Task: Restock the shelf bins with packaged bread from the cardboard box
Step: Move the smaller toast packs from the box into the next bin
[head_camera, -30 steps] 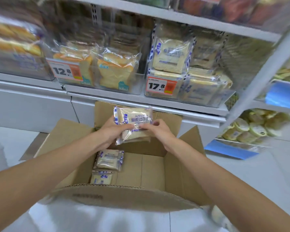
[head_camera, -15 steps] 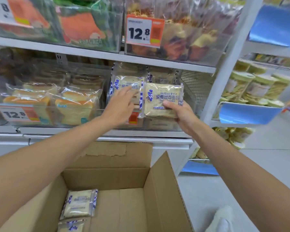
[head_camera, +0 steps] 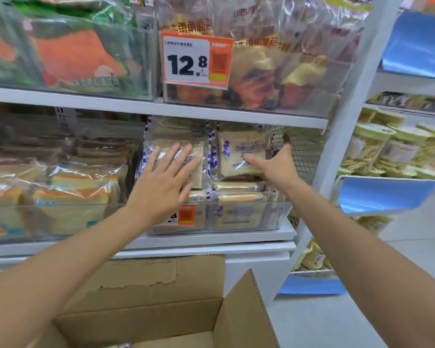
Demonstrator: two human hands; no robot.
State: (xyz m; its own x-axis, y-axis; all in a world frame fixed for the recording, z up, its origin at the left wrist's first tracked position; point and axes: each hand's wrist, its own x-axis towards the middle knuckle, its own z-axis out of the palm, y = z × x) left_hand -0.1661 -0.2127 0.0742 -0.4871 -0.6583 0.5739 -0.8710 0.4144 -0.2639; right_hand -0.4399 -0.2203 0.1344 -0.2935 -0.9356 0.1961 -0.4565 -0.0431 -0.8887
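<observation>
Hands outstretched, left hand [head_camera: 165, 182] splayed flat against bread pack [head_camera: 183, 156], right hand [head_camera: 274, 164] loose, grip released.

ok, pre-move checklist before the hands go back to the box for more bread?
1. Right pack upright in the clear bin: ok, standing on the stack.
2. Right hand released: cannot tell; open, fingers on the pack's front.
3. Left pack steadied: ok, left hand flat against it, fingers spread.
4. Bin has room left: not ok, packs reach close to the shelf above.
5. Cardboard box open below the hands: ok.
6. Stock left in box: cannot tell, only a bit of wrapper shows at the frame edge.
</observation>
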